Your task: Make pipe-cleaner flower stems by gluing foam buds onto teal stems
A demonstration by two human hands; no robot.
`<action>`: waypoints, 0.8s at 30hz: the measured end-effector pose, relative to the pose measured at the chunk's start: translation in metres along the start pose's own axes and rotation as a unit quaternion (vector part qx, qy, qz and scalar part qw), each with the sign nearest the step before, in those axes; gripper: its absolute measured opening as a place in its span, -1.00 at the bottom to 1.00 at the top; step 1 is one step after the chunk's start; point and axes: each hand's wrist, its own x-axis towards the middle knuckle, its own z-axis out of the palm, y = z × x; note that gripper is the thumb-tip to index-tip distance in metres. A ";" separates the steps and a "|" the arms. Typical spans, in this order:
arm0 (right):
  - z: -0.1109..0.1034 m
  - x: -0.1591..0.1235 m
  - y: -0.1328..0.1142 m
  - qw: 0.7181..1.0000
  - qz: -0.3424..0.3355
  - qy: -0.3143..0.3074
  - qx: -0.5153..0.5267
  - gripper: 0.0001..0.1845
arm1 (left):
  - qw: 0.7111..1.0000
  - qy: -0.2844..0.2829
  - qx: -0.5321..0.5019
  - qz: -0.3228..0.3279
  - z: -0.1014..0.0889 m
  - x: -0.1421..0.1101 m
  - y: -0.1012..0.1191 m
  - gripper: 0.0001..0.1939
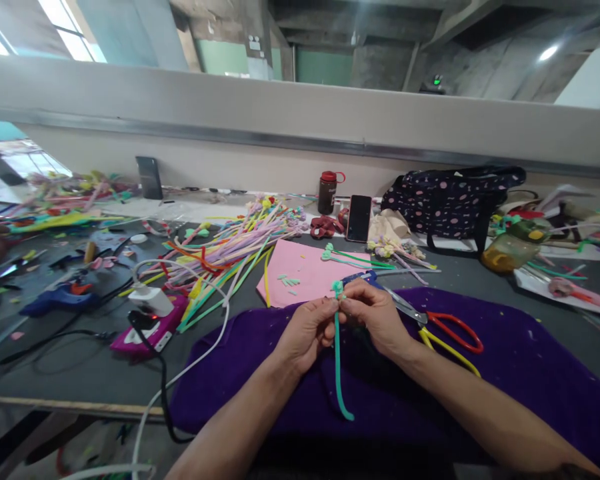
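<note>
My left hand (307,327) is closed on a green pipe-cleaner flower (338,360), pinching it just below its small mint-green head. My right hand (373,313) is closed in a pinch on the same spot from the other side. From between my hands the stem hangs down, bent a little at its lower tip, above a purple cloth (250,353). Beyond them lies a pink sheet (300,260) with several short green pieces (289,281) and similar green flowers (329,252) on it. Scissors (423,319) with one red and one yellow handle rest right of my right hand.
Many pipe cleaners (245,243) lie in a heap at the back. A pink power strip (153,333), a white cable (220,333) and a blue glue gun (63,300) are on the left. Behind stand a bottle (327,193), a phone (359,219) and a dark patterned bag (443,207).
</note>
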 end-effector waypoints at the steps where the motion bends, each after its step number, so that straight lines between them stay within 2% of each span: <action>1: 0.000 0.000 0.000 1.000 -0.009 -0.003 -0.007 -0.92 | 1.000 0.004 -0.002 0.002 0.001 0.000 0.000 -0.78; 8: -0.005 0.002 -0.008 0.994 0.004 -0.087 -0.069 -0.93 | 0.995 0.045 0.081 0.030 0.002 -0.001 -0.001 -0.72; 11: -0.008 0.003 -0.011 0.990 0.016 -0.086 -0.108 -0.89 | 0.991 0.054 0.113 0.038 0.000 -0.001 -0.001 -0.70; 13: -0.011 0.003 -0.010 0.989 0.047 -0.081 -0.112 -0.87 | 0.990 0.057 0.126 0.040 0.000 -0.001 -0.001 -0.69; 15: -0.013 0.004 -0.007 0.989 0.093 -0.082 -0.081 -0.85 | 0.986 0.064 0.144 0.056 0.000 0.000 -0.001 -0.70; 19: -0.017 0.008 0.001 0.974 0.189 -0.113 0.060 -0.81 | 0.976 0.088 0.183 0.084 0.002 0.001 -0.001 -0.70; 24: -0.022 0.013 0.011 0.944 0.241 -0.147 0.172 -0.83 | 0.972 0.095 0.192 0.093 0.004 0.001 -0.001 -0.68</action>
